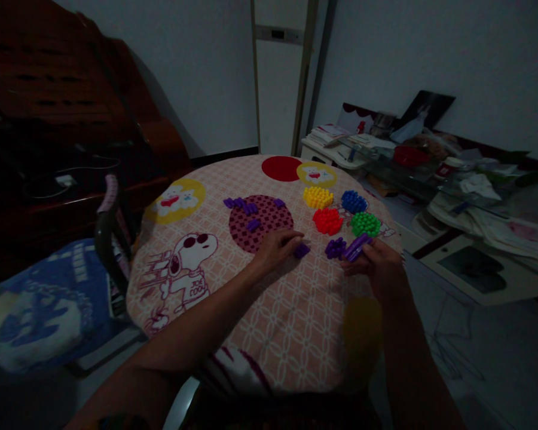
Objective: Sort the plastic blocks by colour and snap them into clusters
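Note:
My right hand [382, 266] grips a few long purple plastic pieces [357, 247] between thumb and fingers, above the right part of the round table. Just left of it lies a small cluster of knobbed purple pieces [335, 248]. My left hand [275, 248] reaches to the middle, its fingertips closed at a small purple piece [301, 251] on the cloth. Beyond that hand, several purple pieces [250, 208] lie on and beside a dark red checked circle [237, 230] printed on the cloth. One purple piece [253, 225] lies nearer and another [279, 203] farther right.
Knobbed clusters in yellow [318, 197], blue [354, 202], red [327, 221] and green [365, 224] sit at the table's right. A patterned tablecloth [296, 322] covers the table. A chair [110, 227] stands left; a cluttered cabinet [457, 263] stands right.

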`<action>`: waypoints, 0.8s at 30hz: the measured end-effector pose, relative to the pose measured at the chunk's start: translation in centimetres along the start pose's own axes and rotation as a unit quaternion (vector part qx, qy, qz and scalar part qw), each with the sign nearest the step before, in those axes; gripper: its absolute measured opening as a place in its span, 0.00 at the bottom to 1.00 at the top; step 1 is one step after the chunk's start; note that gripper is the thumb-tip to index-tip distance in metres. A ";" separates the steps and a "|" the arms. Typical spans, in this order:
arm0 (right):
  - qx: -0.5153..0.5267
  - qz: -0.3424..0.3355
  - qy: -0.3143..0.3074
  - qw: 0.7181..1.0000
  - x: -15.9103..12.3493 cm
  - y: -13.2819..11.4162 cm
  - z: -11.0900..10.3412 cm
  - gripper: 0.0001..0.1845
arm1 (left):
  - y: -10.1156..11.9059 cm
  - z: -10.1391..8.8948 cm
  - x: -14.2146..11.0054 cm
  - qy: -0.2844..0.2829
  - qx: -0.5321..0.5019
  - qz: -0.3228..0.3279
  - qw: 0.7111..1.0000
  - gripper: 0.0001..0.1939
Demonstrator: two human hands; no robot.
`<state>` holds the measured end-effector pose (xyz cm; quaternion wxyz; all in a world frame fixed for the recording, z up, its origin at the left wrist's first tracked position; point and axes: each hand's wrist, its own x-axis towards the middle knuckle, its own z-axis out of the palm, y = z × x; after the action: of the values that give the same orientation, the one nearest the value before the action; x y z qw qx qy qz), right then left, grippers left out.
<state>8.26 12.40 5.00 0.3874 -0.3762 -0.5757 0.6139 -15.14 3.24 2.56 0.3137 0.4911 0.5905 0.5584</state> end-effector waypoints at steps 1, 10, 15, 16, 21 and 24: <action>0.000 0.016 -0.050 0.999 -1.0 -0.4 0.9 0.19 | 0.9 0.4 -0.4 -0.030 -0.046 0.000 0.998 0.17; 0.029 0.066 -0.175 0.982 -6.5 0.4 8.0 0.21 | 5.7 4.1 -7.3 -0.045 -0.233 -0.088 0.967 0.29; 0.108 0.111 -0.181 0.971 -10.4 1.1 10.4 0.25 | 5.9 4.2 -10.6 0.024 -0.313 -0.126 0.941 0.27; 0.122 0.118 -0.186 0.968 -11.2 1.1 10.7 0.25 | 5.9 4.2 -11.1 0.007 -0.328 -0.131 0.935 0.27; 0.106 0.090 -0.177 0.974 -13.3 0.7 11.3 0.25 | 7.1 4.2 -12.6 -0.007 -0.342 -0.154 0.927 0.25; 0.032 0.041 -0.153 0.987 -13.5 0.4 11.6 0.26 | 8.2 4.3 -13.0 0.061 -0.335 -0.140 0.930 0.24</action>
<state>3.35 -4.75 5.48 0.2810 -0.2886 -0.5921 0.6980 -5.08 -8.23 7.38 0.4987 0.2346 0.4498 0.7028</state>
